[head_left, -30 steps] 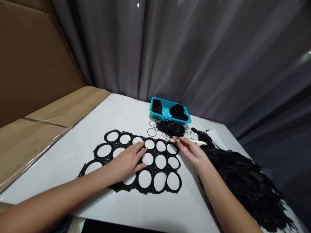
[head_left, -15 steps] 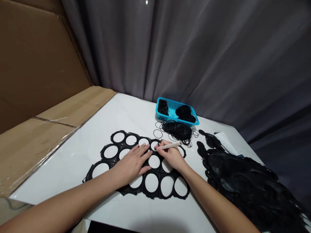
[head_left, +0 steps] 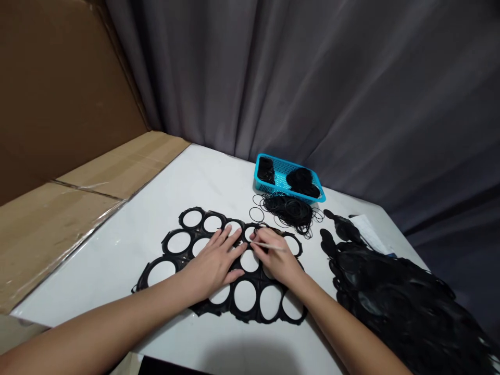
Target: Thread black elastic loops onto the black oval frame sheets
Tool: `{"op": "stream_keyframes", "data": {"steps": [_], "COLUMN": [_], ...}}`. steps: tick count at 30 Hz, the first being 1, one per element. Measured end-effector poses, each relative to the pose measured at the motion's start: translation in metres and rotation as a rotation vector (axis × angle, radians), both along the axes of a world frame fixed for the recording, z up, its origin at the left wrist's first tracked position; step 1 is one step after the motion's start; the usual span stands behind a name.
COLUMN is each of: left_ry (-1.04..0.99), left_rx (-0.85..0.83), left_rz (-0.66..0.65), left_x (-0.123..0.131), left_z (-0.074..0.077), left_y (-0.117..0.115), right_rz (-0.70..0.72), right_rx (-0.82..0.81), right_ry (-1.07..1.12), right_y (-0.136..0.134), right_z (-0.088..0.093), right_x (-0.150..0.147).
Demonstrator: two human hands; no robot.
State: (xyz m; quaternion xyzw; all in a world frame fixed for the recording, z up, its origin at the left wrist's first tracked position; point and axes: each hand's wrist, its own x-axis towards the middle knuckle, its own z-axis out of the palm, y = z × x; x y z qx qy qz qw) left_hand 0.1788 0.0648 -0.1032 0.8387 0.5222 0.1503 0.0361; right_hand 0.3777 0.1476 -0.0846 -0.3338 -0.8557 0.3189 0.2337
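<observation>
A black rubber-like sheet [head_left: 258, 280] with rows of large round holes lies flat on the white table. My left hand [head_left: 216, 263] rests palm down on it, fingers spread and pressing around its middle. In my right hand [head_left: 279, 260] is a slim pale pen-like tool [head_left: 269, 246], pinched between thumb and fingers. Its tip is at the edge of a hole in the upper row, just right of my left fingertips. Whether the tip is a point or a blade is too small to tell. Beyond the sheet lies a tangled heap of thin black rings [head_left: 291, 211].
Behind the rings stands a blue plastic basket [head_left: 322, 198] holding two black bundles. A large pile of black rounded pieces [head_left: 398, 307] covers the right side, beside a white paper [head_left: 369, 233]. Cardboard [head_left: 89, 208] borders the left; a grey curtain [head_left: 312, 78] hangs behind.
The tool has tilted in my right hand, its back end now lower, and that hand has turned slightly. My left hand keeps its place on the sheet. The view has shifted a little.
</observation>
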Motion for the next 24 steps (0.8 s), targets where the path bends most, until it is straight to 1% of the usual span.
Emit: {"op": "stream_keyframes", "data": {"steps": [2, 3, 4, 5, 7, 8, 9, 10, 11, 12, 14, 15, 17, 19, 21, 23, 24], "left_ry": [0.026, 0.035, 0.040, 0.045, 0.058, 0.063, 0.064, 0.060, 0.051, 0.040, 0.023, 0.018, 0.008, 0.005, 0.026, 0.053, 0.061], "left_rx": [-0.011, -0.015, -0.018, -0.020, -0.022, -0.022, -0.019, -0.015, -0.011, -0.006, 0.011, 0.024, 0.043, 0.033, 0.019, 0.034, 0.044], "left_rz": [0.029, 0.038, 0.043, 0.046, 0.047, 0.045, 0.044, 0.041, 0.036, 0.034, 0.036, 0.033, 0.009, -0.048, -0.097, -0.113, -0.115], "left_x": [0.000, 0.000, 0.000, 0.000, 0.000, 0.000, -0.001, -0.002, -0.003, -0.005, -0.006, -0.007, -0.004, 0.000, 0.005, 0.008, 0.009], "left_z": [0.001, 0.001, 0.002, 0.002, 0.002, 0.001, 0.001, 0.001, 0.002, 0.004, 0.010, 0.014, 0.023, 0.028, 0.027, 0.021, 0.018], "left_y": [-0.001, -0.002, -0.003, -0.004, -0.005, -0.005, -0.005, -0.004, -0.003, -0.001, 0.000, 0.000, -0.006, -0.018, -0.033, -0.047, -0.051], "right_rz": [0.060, 0.031, -0.049, -0.171, -0.491, -0.608, -0.689, -0.727, -0.723, -0.685, -0.561, -0.501, -0.422, -0.366, -0.297, -0.209, -0.171], "right_rx": [0.156, 0.216, 0.267, 0.306, 0.349, 0.319, 0.243, 0.127, -0.025, -0.196, -0.528, -0.662, -0.852, -0.971, -1.036, -1.008, -0.945], "right_ry": [-0.081, -0.105, -0.114, -0.101, -0.039, 0.011, 0.077, 0.155, 0.244, 0.336, 0.495, 0.555, 0.624, 0.647, 0.621, 0.527, 0.456], "right_y": [0.005, 0.012, 0.022, 0.033, 0.058, 0.068, 0.075, 0.078, 0.077, 0.073, 0.057, 0.046, 0.025, 0.006, -0.010, -0.025, -0.031], "right_z": [0.000, 0.002, 0.005, 0.009, 0.019, 0.023, 0.026, 0.028, 0.028, 0.028, 0.027, 0.026, 0.025, 0.026, 0.026, 0.026, 0.025], "right_x": [0.002, 0.005, 0.010, 0.018, 0.037, 0.048, 0.056, 0.063, 0.067, 0.069, 0.064, 0.058, 0.046, 0.034, 0.026, 0.022, 0.021]}}
